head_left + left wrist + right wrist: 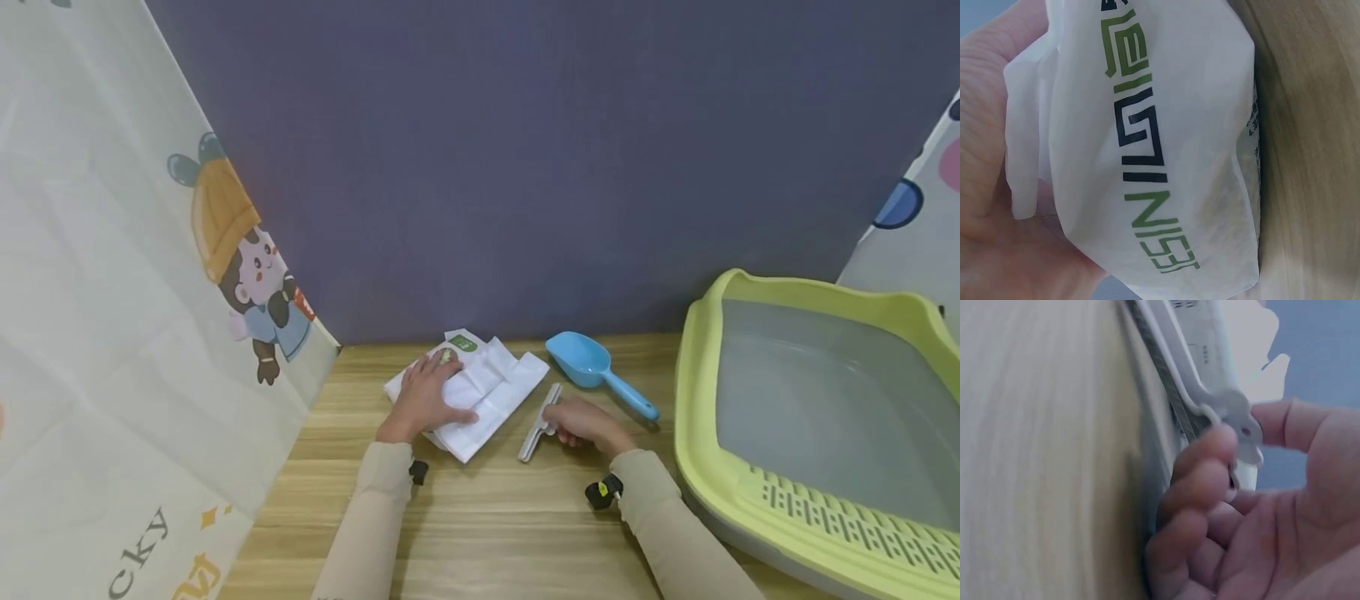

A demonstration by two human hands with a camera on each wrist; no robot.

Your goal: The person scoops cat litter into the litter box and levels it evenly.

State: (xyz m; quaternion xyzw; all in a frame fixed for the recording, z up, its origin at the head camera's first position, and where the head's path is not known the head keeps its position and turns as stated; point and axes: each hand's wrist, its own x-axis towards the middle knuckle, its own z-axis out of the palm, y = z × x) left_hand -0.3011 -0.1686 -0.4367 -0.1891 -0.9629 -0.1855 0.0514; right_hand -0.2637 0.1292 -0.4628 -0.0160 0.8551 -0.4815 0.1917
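Note:
A white bag [487,392] with green and black print lies folded on the wooden table. My left hand [429,396] rests over its left part, fingers spread and thumb across the bag; in the left wrist view the printed side of the bag [1160,150] lies against the palm [997,187]. Just right of the bag, my right hand [585,421] pinches a long silvery clip [538,429] by its handle. The right wrist view shows thumb and curled fingers [1197,487] around the handle of the clip [1232,419].
A blue scoop [585,360] lies behind the right hand, its handle pointing right. A large yellow-green tray with a grey inside [693,417] stands at the right. A dark wall [480,167] rises behind the table [480,533]; a printed white sheet [90,250] hangs at the left.

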